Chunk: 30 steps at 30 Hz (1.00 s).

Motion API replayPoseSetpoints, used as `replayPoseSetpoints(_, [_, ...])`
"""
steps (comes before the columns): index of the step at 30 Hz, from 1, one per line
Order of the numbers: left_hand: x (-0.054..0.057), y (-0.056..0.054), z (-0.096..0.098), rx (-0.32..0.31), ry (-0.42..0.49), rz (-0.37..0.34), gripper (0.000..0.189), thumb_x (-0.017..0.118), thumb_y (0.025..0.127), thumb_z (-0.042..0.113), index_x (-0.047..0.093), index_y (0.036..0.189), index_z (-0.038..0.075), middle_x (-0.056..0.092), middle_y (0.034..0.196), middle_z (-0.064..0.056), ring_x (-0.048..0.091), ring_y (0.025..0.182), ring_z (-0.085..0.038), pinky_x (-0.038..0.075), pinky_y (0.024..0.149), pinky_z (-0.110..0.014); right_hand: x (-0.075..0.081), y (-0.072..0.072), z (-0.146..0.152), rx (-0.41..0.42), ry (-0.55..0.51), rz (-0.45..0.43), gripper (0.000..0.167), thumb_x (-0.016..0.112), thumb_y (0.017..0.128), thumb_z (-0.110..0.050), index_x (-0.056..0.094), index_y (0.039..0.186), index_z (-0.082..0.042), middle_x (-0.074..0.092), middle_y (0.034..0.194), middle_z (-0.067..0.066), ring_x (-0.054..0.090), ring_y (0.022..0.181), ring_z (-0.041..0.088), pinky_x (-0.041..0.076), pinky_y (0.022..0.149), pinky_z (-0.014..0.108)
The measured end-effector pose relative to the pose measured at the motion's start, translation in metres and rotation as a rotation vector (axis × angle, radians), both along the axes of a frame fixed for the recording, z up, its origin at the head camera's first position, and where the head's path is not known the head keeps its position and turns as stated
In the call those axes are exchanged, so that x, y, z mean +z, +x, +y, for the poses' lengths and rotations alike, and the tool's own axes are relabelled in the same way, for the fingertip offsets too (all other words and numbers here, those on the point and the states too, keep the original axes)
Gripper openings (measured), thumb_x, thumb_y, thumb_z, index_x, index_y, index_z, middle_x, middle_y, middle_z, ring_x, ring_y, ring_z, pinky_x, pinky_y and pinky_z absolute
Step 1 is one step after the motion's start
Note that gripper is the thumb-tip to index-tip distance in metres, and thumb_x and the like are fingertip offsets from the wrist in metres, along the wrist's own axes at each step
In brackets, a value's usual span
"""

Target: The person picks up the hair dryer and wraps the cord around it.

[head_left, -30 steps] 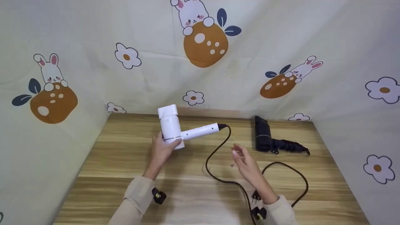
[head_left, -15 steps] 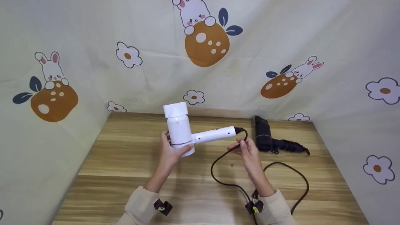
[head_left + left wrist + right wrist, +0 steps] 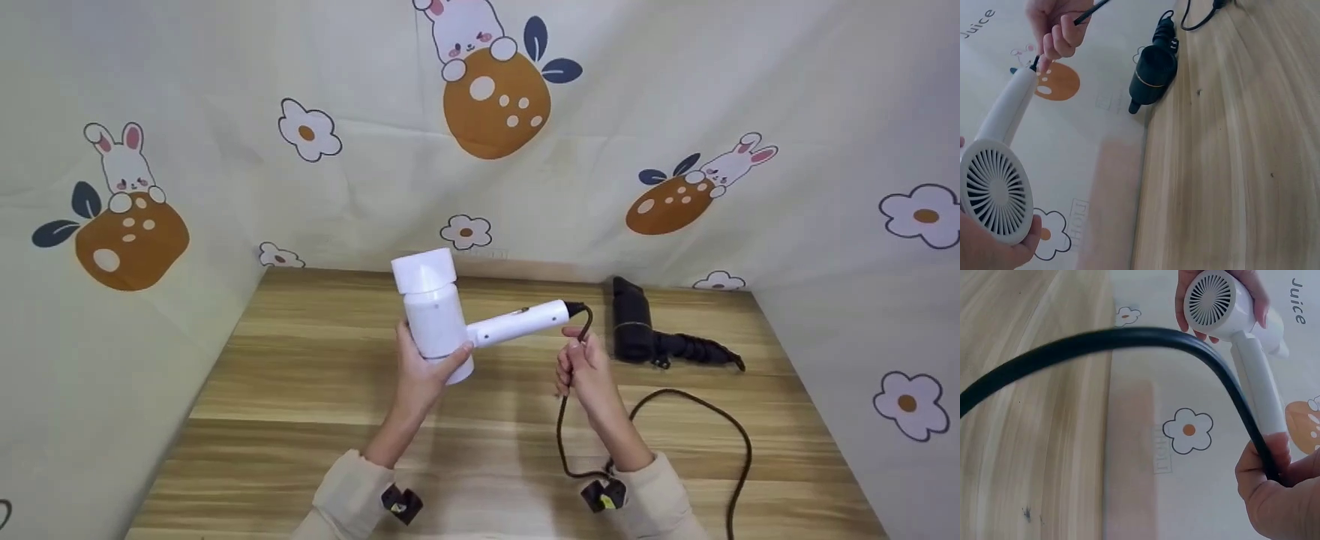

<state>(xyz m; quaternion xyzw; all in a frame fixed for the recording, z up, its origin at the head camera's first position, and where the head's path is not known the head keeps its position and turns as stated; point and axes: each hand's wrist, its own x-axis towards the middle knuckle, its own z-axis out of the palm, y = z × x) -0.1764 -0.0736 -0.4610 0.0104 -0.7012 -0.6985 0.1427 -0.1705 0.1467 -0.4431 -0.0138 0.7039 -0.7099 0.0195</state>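
Note:
A white hair dryer (image 3: pixel 436 319) is held up over the table, its nozzle pointing away and its handle stretching to the right. My left hand (image 3: pixel 424 371) grips the barrel near the rear, thumb on the near side. The slatted rear grille (image 3: pixel 998 191) faces back in the left wrist view. Just below the handle's end, my right hand (image 3: pixel 586 371) holds the black power cord (image 3: pixel 561 431) in curled fingers. In the right wrist view the cord (image 3: pixel 1129 337) arcs across in front of the dryer.
A black hair dryer (image 3: pixel 632 322) with its cord wrapped round the handle lies at the back right of the wooden table (image 3: pixel 300 375). More cord (image 3: pixel 746 450) loops at the right. A patterned cloth (image 3: pixel 360 187) hangs behind and along the sides.
My left hand has lifted the white hair dryer and brought it to the right, turning it slightly. My right hand, free a second ago, has taken hold of the cord, pulling its loop rightward.

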Motion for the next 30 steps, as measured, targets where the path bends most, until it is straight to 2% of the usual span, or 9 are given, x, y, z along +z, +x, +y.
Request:
replayPoseSetpoints(4, [0.0, 0.002, 0.006, -0.006, -0.023, 0.042, 0.085, 0.081, 0.069, 0.013, 0.028, 0.135, 0.004, 0.05, 0.119, -0.014, 0.051, 0.105, -0.025, 0.042, 0.092, -0.039, -0.002, 0.007, -0.012, 0.086, 0.056, -0.048, 0.032, 0.026, 0.103, -0.02, 0.04, 0.114, 0.006, 0.038, 0.062, -0.001, 0.033, 0.046, 0.006, 0.029, 0.04, 0.017])
replayPoseSetpoints(7, [0.003, 0.004, 0.008, -0.032, -0.002, 0.05, 0.087, 0.08, 0.07, 0.012, 0.025, 0.137, 0.005, 0.05, 0.12, -0.015, 0.052, 0.105, -0.026, 0.043, 0.092, -0.039, -0.004, 0.01, -0.019, 0.162, 0.106, -0.017, 0.038, 0.027, 0.103, -0.027, 0.043, 0.111, 0.006, 0.038, 0.061, -0.002, 0.032, 0.045, 0.005, 0.025, 0.039, 0.016])
replayPoseSetpoints(14, [0.014, 0.003, 0.0, -0.13, 0.116, 0.003, 0.075, 0.075, 0.073, 0.008, 0.031, 0.133, 0.002, 0.052, 0.116, -0.015, 0.054, 0.101, -0.021, 0.046, 0.089, -0.036, -0.002, 0.001, -0.009, 0.266, 0.347, 0.181, 0.033, 0.029, 0.102, -0.017, 0.055, 0.113, 0.001, 0.043, 0.062, 0.003, 0.036, 0.049, 0.004, 0.03, 0.045, 0.015])
replayPoseSetpoints(16, [0.016, 0.003, -0.003, -0.159, 0.16, -0.012, 0.069, 0.073, 0.074, 0.008, 0.034, 0.131, 0.001, 0.054, 0.113, -0.013, 0.055, 0.099, -0.019, 0.048, 0.087, -0.035, 0.007, 0.0, -0.006, 0.299, 0.417, 0.246, 0.03, 0.031, 0.101, -0.012, 0.058, 0.109, 0.0, 0.043, 0.061, 0.005, 0.036, 0.05, 0.003, 0.032, 0.046, 0.016])
replayPoseSetpoints(18, [0.018, 0.003, -0.008, -0.184, 0.192, -0.034, 0.065, 0.07, 0.074, 0.008, 0.036, 0.13, -0.001, 0.055, 0.11, -0.013, 0.056, 0.096, -0.018, 0.049, 0.085, -0.035, 0.018, -0.001, -0.002, 0.328, 0.479, 0.31, 0.026, 0.034, 0.1, -0.007, 0.058, 0.096, 0.003, 0.043, 0.059, 0.007, 0.036, 0.051, 0.002, 0.034, 0.05, 0.017])
replayPoseSetpoints(20, [0.019, 0.002, -0.013, -0.212, 0.196, -0.059, 0.063, 0.067, 0.074, 0.009, 0.038, 0.129, -0.002, 0.055, 0.108, -0.013, 0.056, 0.095, -0.018, 0.05, 0.084, -0.035, 0.019, -0.007, 0.006, 0.363, 0.485, 0.394, 0.022, 0.038, 0.097, 0.0, 0.055, 0.084, 0.005, 0.043, 0.057, 0.012, 0.036, 0.05, 0.005, 0.035, 0.05, 0.019])
replayPoseSetpoints(23, [0.022, 0.001, -0.022, -0.264, 0.18, -0.102, 0.061, 0.065, 0.073, 0.011, 0.039, 0.127, -0.003, 0.056, 0.105, -0.013, 0.057, 0.093, -0.018, 0.05, 0.081, -0.035, 0.018, -0.015, 0.021, 0.407, 0.571, 0.415, 0.023, 0.045, 0.095, -0.001, 0.049, 0.072, 0.003, 0.048, 0.059, 0.013, 0.039, 0.054, 0.006, 0.036, 0.055, 0.02])
replayPoseSetpoints(26, [0.023, 0.0, -0.032, -0.322, 0.145, -0.136, 0.059, 0.065, 0.072, 0.012, 0.042, 0.124, -0.005, 0.057, 0.102, -0.014, 0.058, 0.089, -0.019, 0.051, 0.078, -0.035, 0.021, -0.023, 0.033, 0.448, 0.694, 0.433, 0.011, 0.057, 0.09, -0.007, 0.065, 0.085, -0.002, 0.067, 0.077, 0.01, 0.057, 0.068, 0.007, 0.045, 0.062, 0.023])
replayPoseSetpoints(30, [0.023, -0.001, -0.04, -0.386, 0.059, -0.157, 0.061, 0.067, 0.069, 0.011, 0.043, 0.122, -0.005, 0.057, 0.1, -0.015, 0.059, 0.087, -0.02, 0.053, 0.076, -0.037, 0.034, -0.029, 0.039, 0.442, 0.846, 0.497, 0.016, 0.065, 0.086, -0.025, 0.073, 0.094, -0.014, 0.072, 0.089, 0.002, 0.065, 0.074, 0.008, 0.051, 0.065, 0.024])
